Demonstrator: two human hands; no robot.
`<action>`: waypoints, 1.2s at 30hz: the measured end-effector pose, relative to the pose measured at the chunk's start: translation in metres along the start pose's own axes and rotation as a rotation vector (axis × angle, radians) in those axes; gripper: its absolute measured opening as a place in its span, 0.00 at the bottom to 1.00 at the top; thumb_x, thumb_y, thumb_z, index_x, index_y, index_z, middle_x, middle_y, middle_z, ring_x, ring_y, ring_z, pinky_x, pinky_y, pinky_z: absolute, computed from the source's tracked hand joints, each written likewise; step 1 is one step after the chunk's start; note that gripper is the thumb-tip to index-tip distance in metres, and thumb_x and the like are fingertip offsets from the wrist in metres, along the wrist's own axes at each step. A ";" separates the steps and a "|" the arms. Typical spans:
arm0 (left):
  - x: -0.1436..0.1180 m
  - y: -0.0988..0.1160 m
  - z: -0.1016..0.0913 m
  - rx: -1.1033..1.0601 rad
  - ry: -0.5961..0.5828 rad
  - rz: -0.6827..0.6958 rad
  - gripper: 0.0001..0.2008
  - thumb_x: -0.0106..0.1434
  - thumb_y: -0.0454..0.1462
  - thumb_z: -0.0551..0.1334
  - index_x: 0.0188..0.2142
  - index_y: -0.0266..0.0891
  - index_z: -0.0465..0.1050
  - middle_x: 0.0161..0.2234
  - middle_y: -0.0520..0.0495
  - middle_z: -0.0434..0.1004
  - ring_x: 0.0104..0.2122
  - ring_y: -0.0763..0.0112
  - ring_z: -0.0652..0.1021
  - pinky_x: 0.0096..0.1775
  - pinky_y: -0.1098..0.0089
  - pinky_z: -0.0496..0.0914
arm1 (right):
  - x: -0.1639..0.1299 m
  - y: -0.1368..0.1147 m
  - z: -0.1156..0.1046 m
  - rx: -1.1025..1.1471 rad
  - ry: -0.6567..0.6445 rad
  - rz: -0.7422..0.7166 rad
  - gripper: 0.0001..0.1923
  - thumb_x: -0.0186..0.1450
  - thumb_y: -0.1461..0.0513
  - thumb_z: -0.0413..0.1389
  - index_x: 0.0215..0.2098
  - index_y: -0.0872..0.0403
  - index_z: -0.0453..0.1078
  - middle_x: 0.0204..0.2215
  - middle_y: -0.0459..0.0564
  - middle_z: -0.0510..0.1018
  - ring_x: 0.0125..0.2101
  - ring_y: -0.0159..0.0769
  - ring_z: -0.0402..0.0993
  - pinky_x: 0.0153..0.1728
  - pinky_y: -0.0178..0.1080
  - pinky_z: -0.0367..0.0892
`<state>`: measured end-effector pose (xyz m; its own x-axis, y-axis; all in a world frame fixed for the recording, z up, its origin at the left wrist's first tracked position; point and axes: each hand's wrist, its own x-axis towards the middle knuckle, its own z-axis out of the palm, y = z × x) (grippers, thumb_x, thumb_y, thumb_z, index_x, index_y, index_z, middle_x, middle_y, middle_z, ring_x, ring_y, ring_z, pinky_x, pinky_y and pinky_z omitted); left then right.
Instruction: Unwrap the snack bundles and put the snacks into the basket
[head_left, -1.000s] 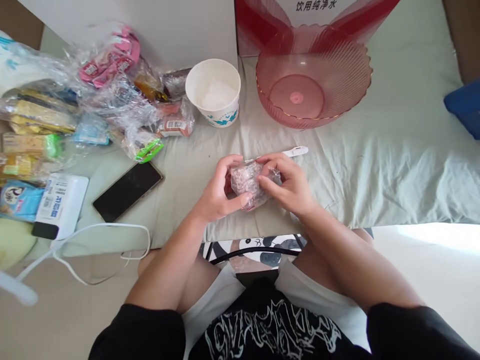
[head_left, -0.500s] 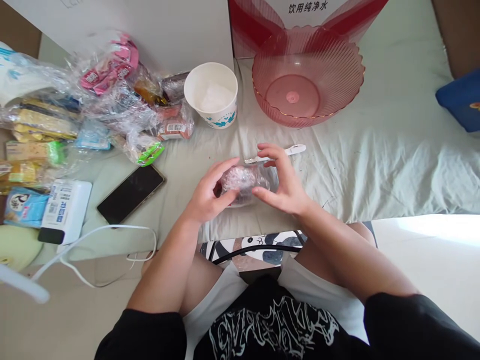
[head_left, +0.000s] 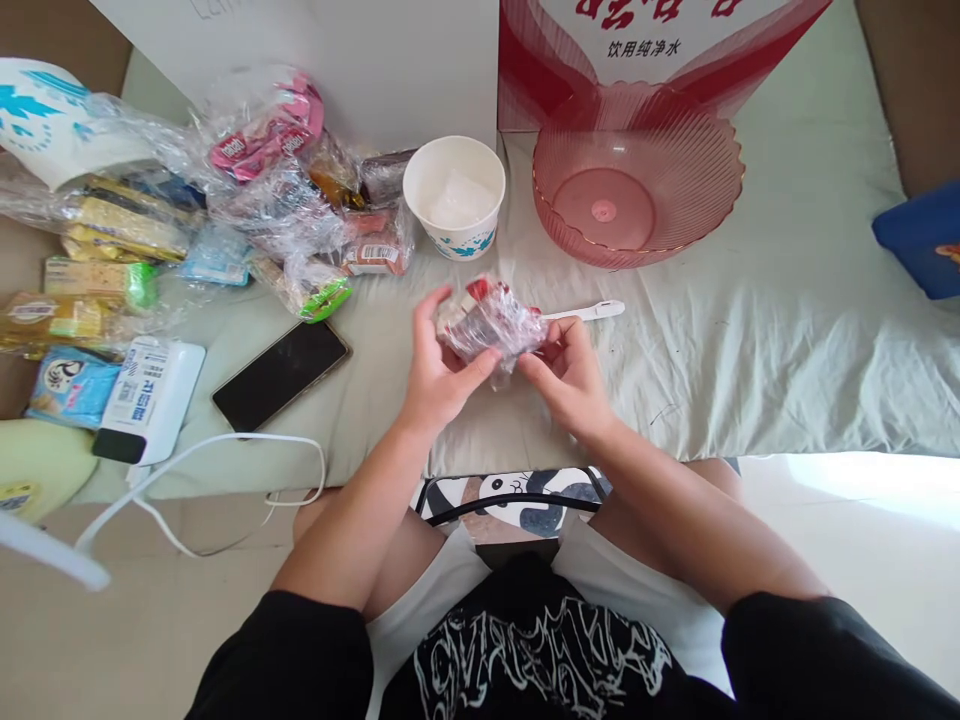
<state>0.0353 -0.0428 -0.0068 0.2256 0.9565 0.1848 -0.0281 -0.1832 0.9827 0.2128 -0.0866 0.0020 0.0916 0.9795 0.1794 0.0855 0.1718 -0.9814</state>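
Note:
A small snack in crinkled clear wrapper with red print (head_left: 491,322) is held up between both hands above the pale sheet (head_left: 750,340). My left hand (head_left: 435,370) grips its left side with thumb and fingers. My right hand (head_left: 568,375) pinches its right side. A small white knife (head_left: 589,311) lies on the sheet just behind my right hand. Beyond it stand a white paper cup (head_left: 454,200) and an empty pink ribbed plastic bowl (head_left: 636,180).
A heap of wrapped snacks (head_left: 247,200) spreads across the back left. A black phone (head_left: 281,373), a white power bank (head_left: 150,398) and a white cable (head_left: 225,470) lie left of my hands. White and red boxes stand behind. A blue object (head_left: 919,240) lies at right.
Both hands have lifted the wrapped snack and turned it, so its red print now shows. The camera view shifted slightly.

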 end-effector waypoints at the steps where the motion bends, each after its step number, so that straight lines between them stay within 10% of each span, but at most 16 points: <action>1: 0.003 -0.004 -0.005 0.035 0.044 0.046 0.44 0.59 0.56 0.72 0.66 0.56 0.52 0.54 0.43 0.76 0.50 0.59 0.82 0.52 0.58 0.77 | 0.001 -0.004 -0.006 -0.104 0.001 -0.067 0.13 0.69 0.53 0.58 0.39 0.48 0.58 0.37 0.47 0.72 0.38 0.36 0.74 0.41 0.42 0.73; 6: 0.012 -0.013 -0.032 0.248 0.189 0.171 0.28 0.65 0.55 0.67 0.59 0.51 0.64 0.49 0.46 0.76 0.42 0.66 0.81 0.45 0.65 0.78 | 0.015 -0.002 -0.047 -0.725 0.117 -0.274 0.08 0.65 0.64 0.55 0.43 0.50 0.69 0.45 0.55 0.79 0.50 0.47 0.75 0.54 0.53 0.68; 12: 0.010 -0.016 -0.032 0.400 0.149 0.211 0.28 0.63 0.51 0.69 0.59 0.49 0.66 0.52 0.45 0.73 0.45 0.64 0.80 0.45 0.65 0.79 | 0.022 0.018 -0.064 -1.049 0.108 -0.093 0.10 0.65 0.61 0.55 0.44 0.51 0.73 0.51 0.59 0.79 0.58 0.57 0.70 0.58 0.60 0.64; 20: 0.009 -0.017 -0.031 0.422 0.143 0.152 0.30 0.63 0.45 0.71 0.60 0.48 0.62 0.55 0.44 0.73 0.40 0.70 0.81 0.39 0.70 0.78 | 0.008 -0.017 -0.038 -0.512 0.012 0.140 0.12 0.72 0.54 0.50 0.41 0.51 0.70 0.26 0.46 0.78 0.20 0.32 0.67 0.25 0.37 0.63; 36: 0.010 -0.024 -0.020 0.427 0.117 0.227 0.32 0.64 0.54 0.68 0.60 0.48 0.61 0.57 0.42 0.71 0.52 0.62 0.81 0.48 0.64 0.79 | -0.001 -0.025 -0.012 -0.534 -0.157 -0.003 0.16 0.72 0.56 0.48 0.29 0.52 0.69 0.15 0.40 0.61 0.16 0.27 0.55 0.23 0.34 0.54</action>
<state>0.0188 -0.0247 -0.0286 0.1487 0.8965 0.4174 0.3431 -0.4427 0.8285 0.2223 -0.0931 0.0272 -0.0552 0.9900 0.1300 0.5799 0.1378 -0.8029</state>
